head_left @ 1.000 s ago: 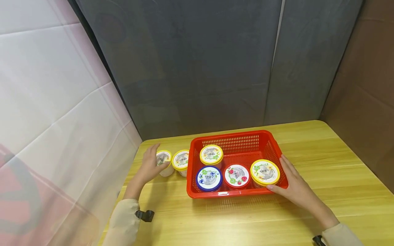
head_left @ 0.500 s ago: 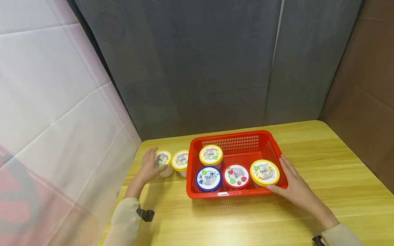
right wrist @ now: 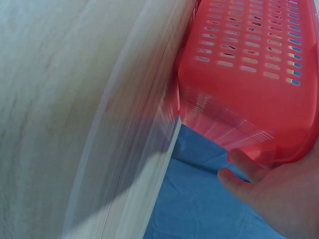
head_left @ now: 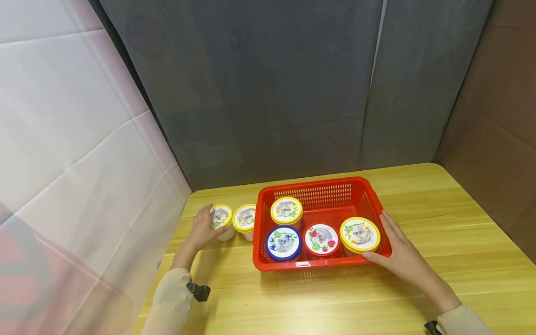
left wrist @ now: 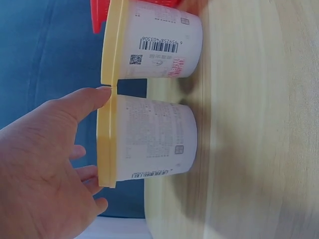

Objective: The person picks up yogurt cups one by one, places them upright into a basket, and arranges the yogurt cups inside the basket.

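Note:
My left hand (head_left: pixel 203 229) is at the leftmost yellow-lidded tub (head_left: pixel 221 217), its thumb and fingers on opposite sides of the lid. In the left wrist view the thumb tip touches the lid (left wrist: pixel 106 142), close to where it meets the neighbouring lid, and the fingers curl behind. That neighbouring yellow-lidded tub (head_left: pixel 244 217) stands beside the basket. My right hand (head_left: pixel 402 251) holds the right front corner of the red basket (head_left: pixel 316 264), thumb over the front rim, fingers along the right side. The basket carries a blue-lidded tub (head_left: pixel 284 243), a red-lidded tub (head_left: pixel 321 240) and two yellow-lidded tubs.
The wooden table (head_left: pixel 318 307) has its far edge against a dark grey curtain wall (head_left: pixel 272 93). Along the left runs a white panel (head_left: pixel 83 139), and a brown one (head_left: pixel 494 116) rises on the right.
My left hand has lowered and drawn in slightly around the leftmost tub's lid. The right hand and the basket stay nearly where they were.

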Motion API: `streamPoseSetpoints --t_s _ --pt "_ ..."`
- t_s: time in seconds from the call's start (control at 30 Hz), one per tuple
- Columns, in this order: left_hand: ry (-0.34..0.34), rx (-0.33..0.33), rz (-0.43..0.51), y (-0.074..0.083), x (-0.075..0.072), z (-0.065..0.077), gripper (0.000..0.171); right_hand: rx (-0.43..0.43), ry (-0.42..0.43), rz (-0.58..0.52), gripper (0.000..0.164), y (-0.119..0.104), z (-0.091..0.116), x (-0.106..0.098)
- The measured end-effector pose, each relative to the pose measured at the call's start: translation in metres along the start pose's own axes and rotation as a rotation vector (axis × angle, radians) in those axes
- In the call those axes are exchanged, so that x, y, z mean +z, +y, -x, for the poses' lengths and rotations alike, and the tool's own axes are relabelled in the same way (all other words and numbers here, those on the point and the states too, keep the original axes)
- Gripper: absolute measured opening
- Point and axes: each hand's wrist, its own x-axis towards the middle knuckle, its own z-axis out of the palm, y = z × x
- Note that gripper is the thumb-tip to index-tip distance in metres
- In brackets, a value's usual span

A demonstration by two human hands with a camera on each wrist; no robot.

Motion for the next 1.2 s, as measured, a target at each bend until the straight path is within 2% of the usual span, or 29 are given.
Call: streamPoseSetpoints --t_s 0.27,0.6,0.83,1.2 --pt "-0.020 -0.026 0.007 -0.004 0.003 -0.003 0.093 -0.006 0.003 -0.001 0.120 0.002 0.000 0.002" --pt "-0.001 -0.025 0.028 -0.006 0.002 0.001 0.094 0.002 0.000 -0.003 0.121 0.003 0.001 0.002" --pt "0.030 -0.020 0.021 -0.007 -0.002 0.006 0.095 -0.004 0.007 0.002 0.120 0.003 0.001 0.001" --pt "0.042 -0.005 0.003 -0.003 -0.010 0.013 0.096 -0.011 0.000 -0.006 0.120 0.002 0.001 0.001"
